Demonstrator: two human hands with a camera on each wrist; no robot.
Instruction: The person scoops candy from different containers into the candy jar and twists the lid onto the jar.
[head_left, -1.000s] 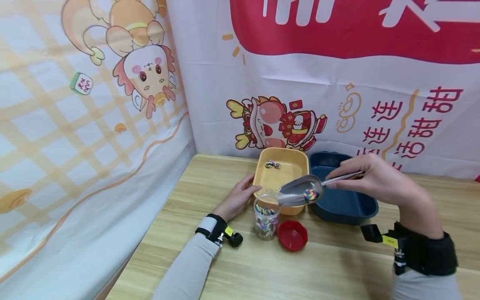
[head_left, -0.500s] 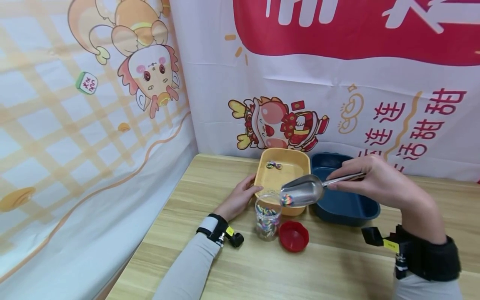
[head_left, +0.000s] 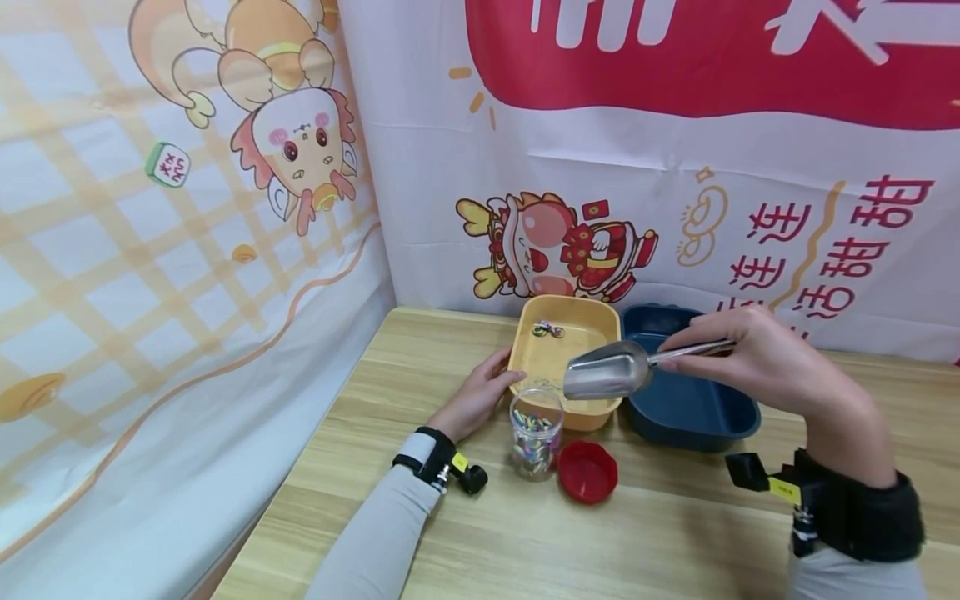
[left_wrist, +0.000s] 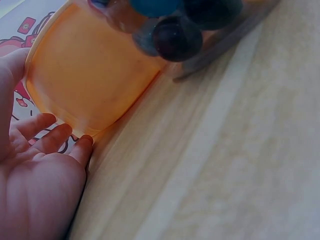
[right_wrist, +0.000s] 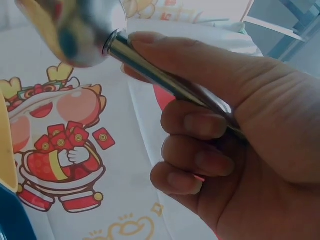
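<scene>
My right hand [head_left: 757, 358] grips the handle of a metal scoop [head_left: 607, 372], with the index finger and thumb along it in the right wrist view. The scoop is held over the near part of a yellow bin [head_left: 532, 358], and no candy shows in it. Below and left of its lip stands a clear jar [head_left: 534, 454], partly filled with colourful swirled candies [head_left: 531, 422]. My left hand [head_left: 476, 396] holds the bin's near left corner, thumb over the rim and fingers against the outer wall. Several candies [head_left: 547, 330] lie at the bin's far end.
A dark blue bin [head_left: 690, 433] stands against the yellow bin's right side. A red lid [head_left: 588, 472] lies beside the jar on the wooden table [head_left: 510, 542]. A printed cloth [head_left: 420, 167] hangs behind, with another at the left.
The swirled candy in the scoop slid to its lip and is gone from it now. The scoop has lifted slightly and tilted. My left hand stays on the yellow bin.
</scene>
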